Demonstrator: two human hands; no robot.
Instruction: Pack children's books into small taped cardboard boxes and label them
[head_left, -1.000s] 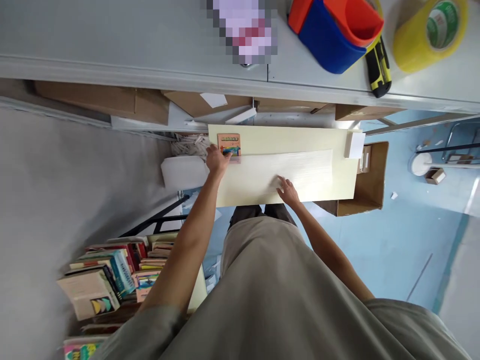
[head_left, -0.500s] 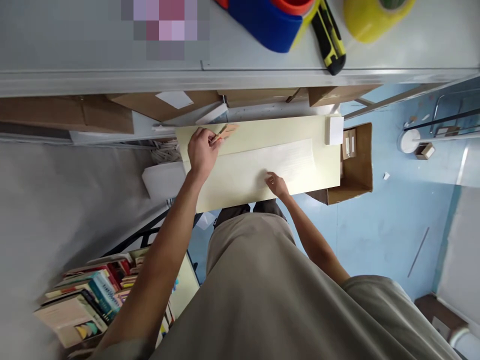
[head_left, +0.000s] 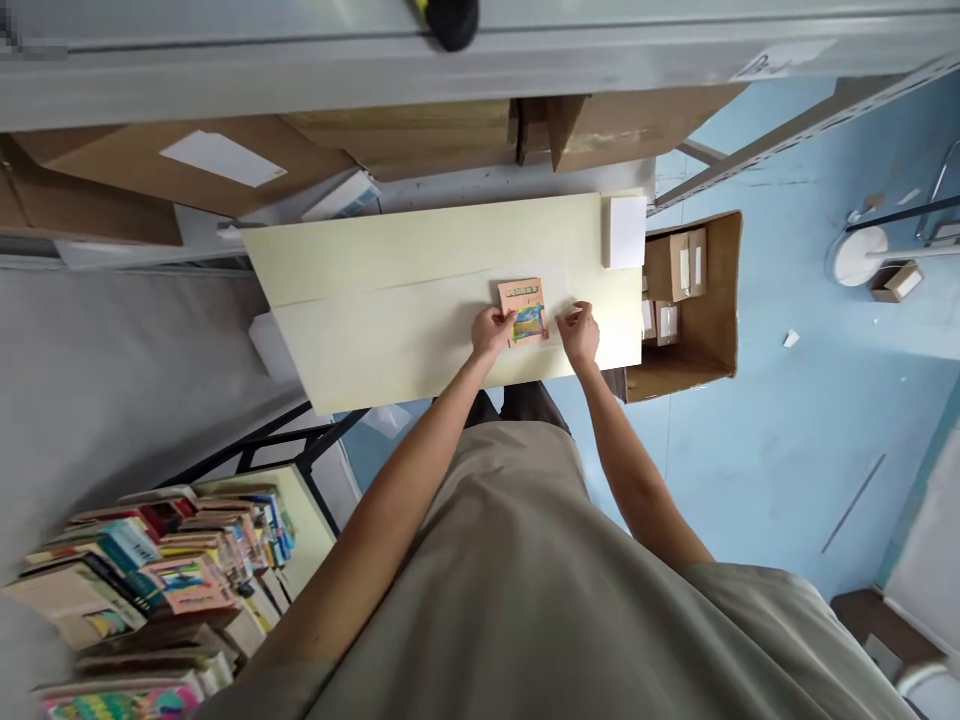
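Note:
A small salmon-pink book point(head_left: 523, 292) with a colourful picture on its cover lies over a pale, thin sheet point(head_left: 420, 300) on the cream tabletop point(head_left: 360, 250). My left hand point(head_left: 492, 332) grips the book's near left corner, thumb on top of the cover. Just right of the book, my right hand point(head_left: 579, 334) has its fingertips pinched together low over the table. Whether the sheet's edge is between those fingers is too faint to tell. At the table's far right corner rests a white block-like stack point(head_left: 625, 232).
An open cardboard box point(head_left: 716, 320) with small cartons stands beyond the table's right end. Cardboard boxes point(head_left: 435, 135) line the shelf behind, under a grey ledge point(head_left: 300, 85). To the lower left, many books point(head_left: 172, 560) are piled on another table.
My left hand has brought the book rightward and down onto the sheet. My right hand has shifted slightly right and up, now pinching. The view has turned, showing less of the ledge.

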